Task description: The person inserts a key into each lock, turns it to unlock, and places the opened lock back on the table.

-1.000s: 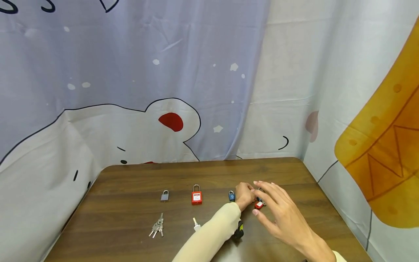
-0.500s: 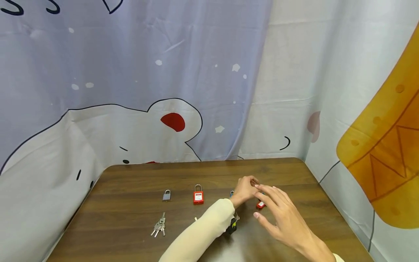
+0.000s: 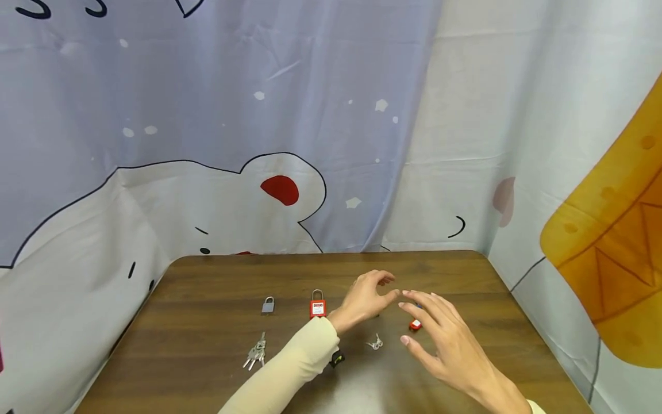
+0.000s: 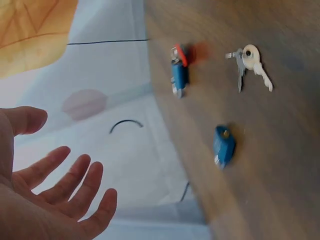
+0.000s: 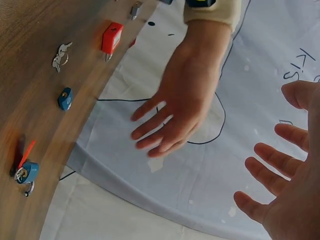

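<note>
My left hand [image 3: 364,296] hovers over the table, its fingers loosely spread and holding nothing. A blue padlock [image 4: 224,146], hidden behind that hand in the head view, stands beneath. Farther right is a second blue padlock [image 4: 178,77] with a red-tagged key at it; whether the key sits in the lock is too blurred to tell. My right hand [image 3: 445,339] is held in the air beside it, fingers apart, partly covering the red tag [image 3: 415,325] in the head view. A pair of small keys [image 3: 377,342] on a ring lies between the hands.
Left of my hands stand a red padlock [image 3: 318,307] with a white label and a small grey padlock [image 3: 268,305]. A bunch of silver keys [image 3: 256,352] lies nearer the front. A printed curtain [image 3: 351,144] hangs behind the wooden table [image 3: 207,322].
My left hand has drawn back leftward from the red-tagged blue padlock, and its fingers have loosened. The small keys have come into view from behind the left arm. My right hand stays in place.
</note>
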`<move>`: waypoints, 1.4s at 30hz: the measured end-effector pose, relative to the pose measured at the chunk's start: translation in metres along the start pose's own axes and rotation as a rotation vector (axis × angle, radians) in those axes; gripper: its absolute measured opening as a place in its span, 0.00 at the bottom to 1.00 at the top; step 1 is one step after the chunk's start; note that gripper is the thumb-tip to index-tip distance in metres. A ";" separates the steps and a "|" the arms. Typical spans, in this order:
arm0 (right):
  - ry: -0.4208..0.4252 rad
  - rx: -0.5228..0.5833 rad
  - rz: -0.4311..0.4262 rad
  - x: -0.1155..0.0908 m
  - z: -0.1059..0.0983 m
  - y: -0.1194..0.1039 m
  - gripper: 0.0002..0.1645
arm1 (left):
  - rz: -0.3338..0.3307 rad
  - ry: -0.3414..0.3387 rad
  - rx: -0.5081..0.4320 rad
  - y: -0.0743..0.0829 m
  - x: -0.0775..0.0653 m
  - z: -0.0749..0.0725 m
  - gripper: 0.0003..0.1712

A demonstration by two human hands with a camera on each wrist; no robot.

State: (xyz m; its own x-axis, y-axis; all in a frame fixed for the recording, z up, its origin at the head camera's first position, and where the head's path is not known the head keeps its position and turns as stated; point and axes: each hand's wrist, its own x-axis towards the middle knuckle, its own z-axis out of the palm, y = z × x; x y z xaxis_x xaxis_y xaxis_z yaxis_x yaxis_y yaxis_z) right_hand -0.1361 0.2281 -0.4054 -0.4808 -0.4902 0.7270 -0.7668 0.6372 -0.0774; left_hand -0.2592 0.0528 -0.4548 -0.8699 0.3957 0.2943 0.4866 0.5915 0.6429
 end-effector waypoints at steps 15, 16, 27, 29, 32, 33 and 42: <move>0.025 0.024 -0.010 0.009 0.005 0.000 0.27 | 0.191 0.164 0.201 0.001 -0.054 -0.061 0.34; 0.027 0.025 -0.010 0.009 0.005 0.000 0.26 | 0.200 0.172 0.216 0.001 -0.058 -0.064 0.35; 0.011 0.022 0.016 0.019 0.012 0.003 0.26 | 0.243 0.239 0.358 -0.001 -0.091 -0.092 0.36; 0.004 0.023 0.022 0.020 0.015 0.006 0.27 | 0.242 0.242 0.374 -0.003 -0.095 -0.094 0.36; -0.020 0.017 0.051 0.020 0.021 0.011 0.28 | 0.234 0.244 0.378 -0.008 -0.100 -0.097 0.35; -0.033 0.017 0.067 0.019 0.024 0.013 0.29 | 0.228 0.243 0.376 -0.009 -0.102 -0.097 0.35; -0.153 0.015 0.244 0.007 0.052 0.028 0.31 | 0.216 0.244 0.379 -0.021 -0.117 -0.095 0.39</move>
State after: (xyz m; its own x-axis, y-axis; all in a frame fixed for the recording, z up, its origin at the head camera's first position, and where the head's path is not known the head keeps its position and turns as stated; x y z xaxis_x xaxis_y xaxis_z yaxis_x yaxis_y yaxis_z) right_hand -0.1834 0.2119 -0.4377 -0.7096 -0.4082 0.5742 -0.6262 0.7390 -0.2485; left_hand -0.1750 -0.0724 -0.4358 -0.7172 0.3884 0.5785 0.6134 0.7459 0.2597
